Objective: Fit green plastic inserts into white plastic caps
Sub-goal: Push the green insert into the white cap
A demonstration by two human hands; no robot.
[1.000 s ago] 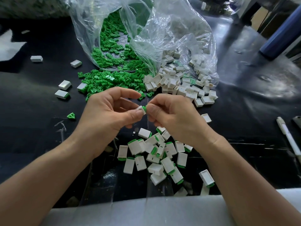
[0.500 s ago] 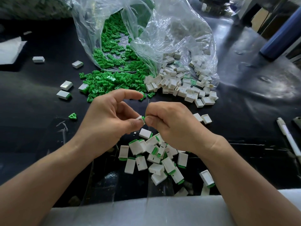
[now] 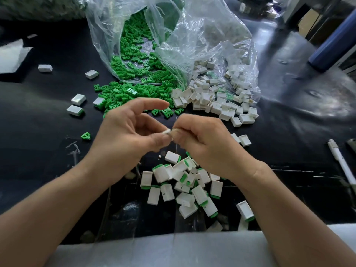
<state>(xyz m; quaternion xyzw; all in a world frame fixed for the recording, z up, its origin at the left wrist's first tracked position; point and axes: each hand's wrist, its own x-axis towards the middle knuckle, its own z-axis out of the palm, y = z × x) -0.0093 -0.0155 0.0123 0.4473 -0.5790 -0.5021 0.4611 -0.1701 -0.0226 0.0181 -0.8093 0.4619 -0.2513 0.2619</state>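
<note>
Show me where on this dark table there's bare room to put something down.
Bare table lies left of the left hand, below the lone green insert, and on the right between the right hand and the pen. Crowded: the finished pile under the hands and the spill at the mouth of the bag.

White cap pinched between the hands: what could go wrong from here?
The white cap is held only at the fingertips of the left hand and right hand; it might slip into the finished pile below, possibly unfinished. The right forearm could also nudge the assembled piece near the table edge.
</note>
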